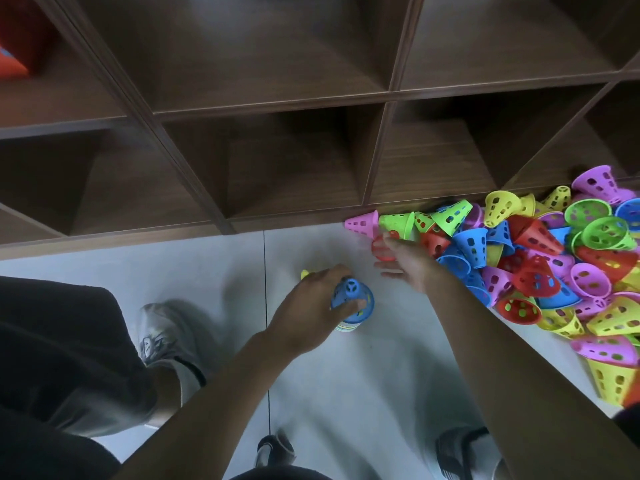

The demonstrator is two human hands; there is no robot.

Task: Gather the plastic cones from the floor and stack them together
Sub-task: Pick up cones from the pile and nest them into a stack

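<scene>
Dark wood cubby shelf point(277, 102) runs along the wall; most compartments look bare from here, far upper-left one has a red box point(14, 62) partly cut off by the frame edge. No readable writing or brand anywhere; a mark on the grey shoe point(162, 337) is too blurred to read.

Cones: perforated plastic, round and oblong holes, flared rim, narrow closed top. Colours are purple, green, yellow, red, blue. Big loose pile of cones point(540, 258) on the pale floor point(214, 271), right side, up against the shelf base, lying every which way, some nested. A pink cone point(362, 221) sits at the pile's left edge, on its side.

Stack of cones point(353, 306) stands upright on the floor, centre, blue one on top, striped rims of others showing below. Left hand point(311, 310) is curled over it, fingers wrapped round the top cone. A yellow bit pokes out behind the knuckles, can't tell what.

Right hand point(405, 263) is out at the pile's near edge, fingers spread, fingertips touching a red cone point(382, 249); blurred, can't tell if it's actually gripped.

Person crouching, dark trousers, second shoe point(457, 452) bottom right.
</scene>
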